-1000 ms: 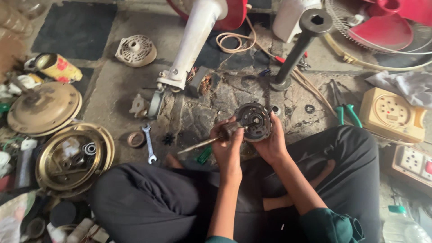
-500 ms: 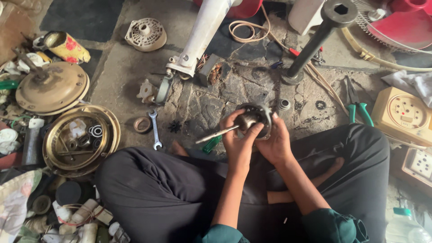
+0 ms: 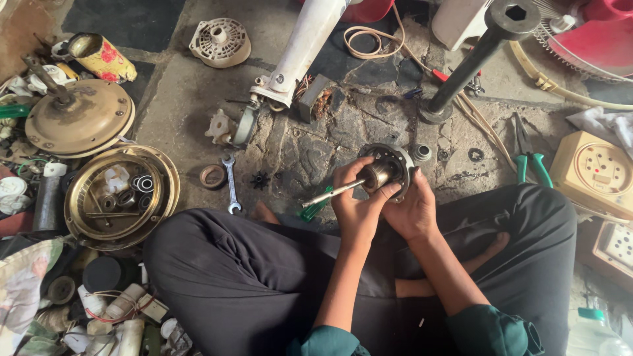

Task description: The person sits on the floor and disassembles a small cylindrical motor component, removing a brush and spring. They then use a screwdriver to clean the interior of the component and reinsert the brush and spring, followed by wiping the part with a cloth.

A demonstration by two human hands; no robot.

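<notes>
1. Grey metal, round and ribbed: the motor housing (image 3: pixel 390 165) sits over the lap; its rotor shaft (image 3: pixel 333 194) juts left.
2. Left hand (image 3: pixel 355 206) clamped on the rotor; wrist bent.
3. Right hand (image 3: pixel 412 209) cups the housing's rim, fingers closed.

round metal motor housing (image 3: pixel 394 166), steel shaft (image 3: pixel 333 194) protruding left, above lap

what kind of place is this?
Likely an informal fan repair workshop, worked on the floor. Both hands, left hand and right hand, hold a round motor part with a shaft; brass-coloured motor covers, a spanner and green-handled pliers lie around.
</notes>
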